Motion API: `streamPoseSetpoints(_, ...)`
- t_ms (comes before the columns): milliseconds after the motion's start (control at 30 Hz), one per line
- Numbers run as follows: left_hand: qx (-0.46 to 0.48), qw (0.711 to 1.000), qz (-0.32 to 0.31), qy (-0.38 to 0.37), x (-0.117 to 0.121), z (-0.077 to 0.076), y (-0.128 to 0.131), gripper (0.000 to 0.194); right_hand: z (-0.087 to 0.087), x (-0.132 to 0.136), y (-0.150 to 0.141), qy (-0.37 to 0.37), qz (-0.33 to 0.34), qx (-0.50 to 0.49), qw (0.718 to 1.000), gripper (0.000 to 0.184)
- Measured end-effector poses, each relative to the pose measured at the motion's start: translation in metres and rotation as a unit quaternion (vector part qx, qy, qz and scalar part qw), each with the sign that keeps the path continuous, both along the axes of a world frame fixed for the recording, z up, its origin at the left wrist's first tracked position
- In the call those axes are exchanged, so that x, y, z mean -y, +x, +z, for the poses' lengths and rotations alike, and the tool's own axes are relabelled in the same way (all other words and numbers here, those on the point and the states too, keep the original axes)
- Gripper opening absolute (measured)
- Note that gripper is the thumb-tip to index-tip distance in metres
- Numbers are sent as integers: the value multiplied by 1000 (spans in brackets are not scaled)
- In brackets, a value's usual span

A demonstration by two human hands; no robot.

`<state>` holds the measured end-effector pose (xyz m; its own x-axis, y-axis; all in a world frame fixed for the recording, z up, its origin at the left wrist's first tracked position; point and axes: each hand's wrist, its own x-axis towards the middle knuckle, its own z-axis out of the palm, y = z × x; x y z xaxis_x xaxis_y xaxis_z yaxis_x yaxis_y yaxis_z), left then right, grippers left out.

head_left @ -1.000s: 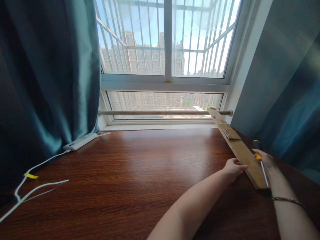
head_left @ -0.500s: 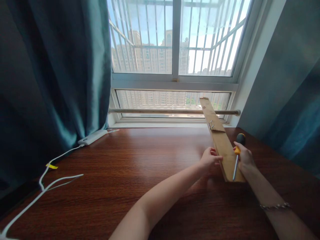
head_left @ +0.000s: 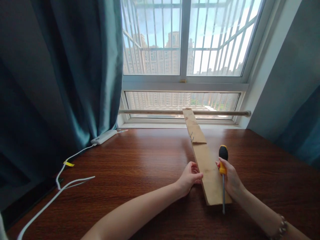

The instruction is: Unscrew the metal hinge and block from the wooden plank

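Note:
A long, narrow tan board (head_left: pixel 208 170) slants away from me above the brown desk; whether it is wood or cardboard I cannot tell. A shorter piece (head_left: pixel 196 131) lies over its far half, and a few screws (head_left: pixel 191 136) stick up at that piece's left edge. My left hand (head_left: pixel 191 178) is closed on the board's left edge, thumb on top. On the other side, my right hand (head_left: pixel 231 178) grips a screwdriver (head_left: pixel 223 160) with a black and yellow handle, its shaft pointing toward me over the board's near right corner. The right hand's fingers are partly hidden.
The dark reddish-brown desk (head_left: pixel 150 153) reaches to the window sill. A white power strip (head_left: pixel 104 136) and white cables (head_left: pixel 56 196) with a yellow tag (head_left: pixel 68 164) lie at the left, beside a blue curtain (head_left: pixel 105 66). A horizontal rail (head_left: pixel 155 112) crosses the window.
Both hands have brought the board leftward and closer to me, its far end now lower against the window rail. The screwdriver came along in my right hand. The view has turned slightly left.

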<state>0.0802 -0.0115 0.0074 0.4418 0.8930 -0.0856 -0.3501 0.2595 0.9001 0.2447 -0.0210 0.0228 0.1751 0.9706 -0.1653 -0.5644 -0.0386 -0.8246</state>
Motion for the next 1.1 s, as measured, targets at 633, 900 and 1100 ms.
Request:
streamPoseSetpoints(633,-23,1000,3,1,-14,0,-18,49,3,-8,-23,27,47,-88,995,27)
streamPoseSetpoints(900,-22,1000,4,-12,-16,-3,-21,49,-1,-10,-23,17,54,-99,993,27)
streamPoseSetpoints(1100,-33,999,11,-33,-18,-1,-20,51,1,-11,-19,1,66,-84,994,27)
